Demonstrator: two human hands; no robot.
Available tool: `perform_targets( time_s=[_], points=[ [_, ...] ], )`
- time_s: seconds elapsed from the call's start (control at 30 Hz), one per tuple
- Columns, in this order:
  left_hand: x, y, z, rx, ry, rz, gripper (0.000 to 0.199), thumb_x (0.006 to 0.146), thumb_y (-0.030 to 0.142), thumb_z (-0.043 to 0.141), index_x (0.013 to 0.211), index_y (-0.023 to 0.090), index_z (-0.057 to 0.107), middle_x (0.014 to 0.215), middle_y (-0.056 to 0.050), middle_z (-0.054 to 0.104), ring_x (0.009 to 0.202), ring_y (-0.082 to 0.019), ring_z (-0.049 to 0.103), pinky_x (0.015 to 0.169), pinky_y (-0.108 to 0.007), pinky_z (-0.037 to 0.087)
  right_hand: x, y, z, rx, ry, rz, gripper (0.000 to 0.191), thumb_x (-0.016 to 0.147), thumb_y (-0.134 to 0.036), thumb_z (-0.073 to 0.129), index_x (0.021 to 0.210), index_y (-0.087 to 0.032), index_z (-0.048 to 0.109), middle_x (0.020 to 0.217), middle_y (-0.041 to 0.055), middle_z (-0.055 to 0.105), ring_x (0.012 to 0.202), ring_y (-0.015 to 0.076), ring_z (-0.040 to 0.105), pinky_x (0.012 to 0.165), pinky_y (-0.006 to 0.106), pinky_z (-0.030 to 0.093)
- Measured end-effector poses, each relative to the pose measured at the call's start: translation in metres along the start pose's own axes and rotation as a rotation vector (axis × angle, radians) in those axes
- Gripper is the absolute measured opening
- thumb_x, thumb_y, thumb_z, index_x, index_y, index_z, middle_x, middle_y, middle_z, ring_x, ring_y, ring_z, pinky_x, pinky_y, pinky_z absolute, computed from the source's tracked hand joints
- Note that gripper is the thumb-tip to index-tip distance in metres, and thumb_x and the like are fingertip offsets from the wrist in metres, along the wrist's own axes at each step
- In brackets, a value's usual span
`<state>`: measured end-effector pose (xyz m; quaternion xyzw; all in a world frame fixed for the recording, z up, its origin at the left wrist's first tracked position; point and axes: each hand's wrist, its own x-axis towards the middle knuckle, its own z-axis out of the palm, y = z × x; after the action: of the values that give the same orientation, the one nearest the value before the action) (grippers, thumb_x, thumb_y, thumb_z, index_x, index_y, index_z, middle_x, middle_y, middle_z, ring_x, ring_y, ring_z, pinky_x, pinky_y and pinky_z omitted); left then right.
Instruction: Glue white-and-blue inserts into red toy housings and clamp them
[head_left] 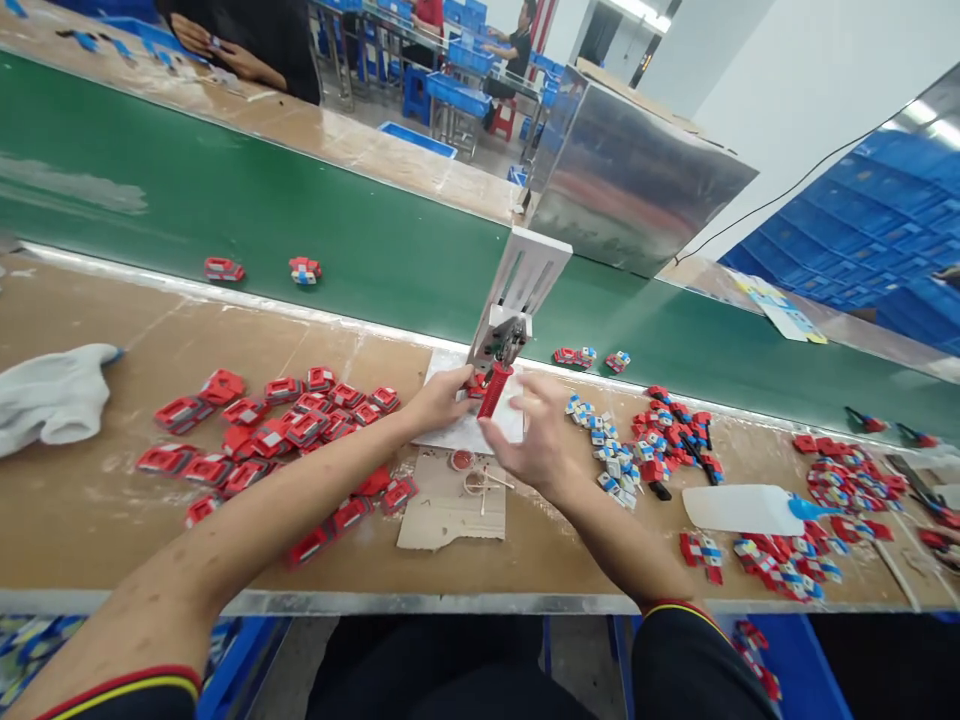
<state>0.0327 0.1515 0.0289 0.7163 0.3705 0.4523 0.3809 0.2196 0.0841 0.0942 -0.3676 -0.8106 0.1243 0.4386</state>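
Clamp handle (496, 390) red; car bodies (307, 428) red-grey; conveyor (390, 245) green; bottle (739, 509) whitish; sleeve trim (142, 685) striped red-yellow.

Loaded bench (555, 565)

Left of the left hand (442, 400) lie red shells (307, 425), then a cloth (56, 395). Beneath that hand sits a plate (457, 434); on its near side, cardboard (431, 512). Right of the right hand (536, 435): blue-white parts (604, 438), red parts (660, 440), a bottle (739, 508).

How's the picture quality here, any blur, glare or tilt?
Head view: the right hand looks slightly blurred near the red handle; in the same head view, the metal box shows hazy reflections, and a ceiling light glows white; also in the head view, the green belt slopes, so the frame seems tilted.
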Motion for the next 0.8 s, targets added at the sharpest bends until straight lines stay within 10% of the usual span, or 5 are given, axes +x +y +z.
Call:
perform_targets(
  time_s=[0.1, 0.27, 0.8],
  points=[
    [0.000, -0.001, -0.001, 0.000, -0.033, 0.005, 0.018, 0.084, 0.030, 0.079, 0.089, 0.021, 0.065, 0.088, -0.004, 0.077, 0.083, -0.022, 0.073, 0.082, -0.038, 0.061, -0.004, -0.006, 0.000, 0.381, 0.049, 0.299, 0.036, 0.095, -0.055, 0.074, 0.103, -0.030, 0.049, 0.116, 0.0058, 0.069, 0.108, 0.0246, 0.069, 0.092, 0.044, 0.059],
    [0.004, -0.006, 0.002, 0.023, -0.029, -0.022, 0.017, 0.082, 0.024, 0.077, 0.091, 0.020, 0.063, 0.088, -0.002, 0.074, 0.084, -0.021, 0.070, 0.084, -0.036, 0.058, 0.020, -0.030, -0.032, 0.784, -0.108, 0.364, 0.030, 0.099, -0.057, 0.070, 0.114, -0.035, 0.056, 0.106, 0.0010, 0.072, 0.068, 0.0149, 0.062, 0.068, 0.035, 0.058],
    [0.008, -0.016, 0.009, -0.006, -0.026, 0.018, 0.015, 0.084, 0.022, 0.077, 0.094, 0.020, 0.066, 0.090, -0.003, 0.074, 0.086, -0.019, 0.070, 0.083, -0.033, 0.059, 0.029, -0.044, -0.048, 0.821, -0.163, 0.441, 0.033, 0.087, -0.053, 0.089, 0.100, -0.031, 0.068, 0.098, 0.0017, 0.073, 0.087, 0.0199, 0.073, 0.065, 0.033, 0.061]
  ],
)
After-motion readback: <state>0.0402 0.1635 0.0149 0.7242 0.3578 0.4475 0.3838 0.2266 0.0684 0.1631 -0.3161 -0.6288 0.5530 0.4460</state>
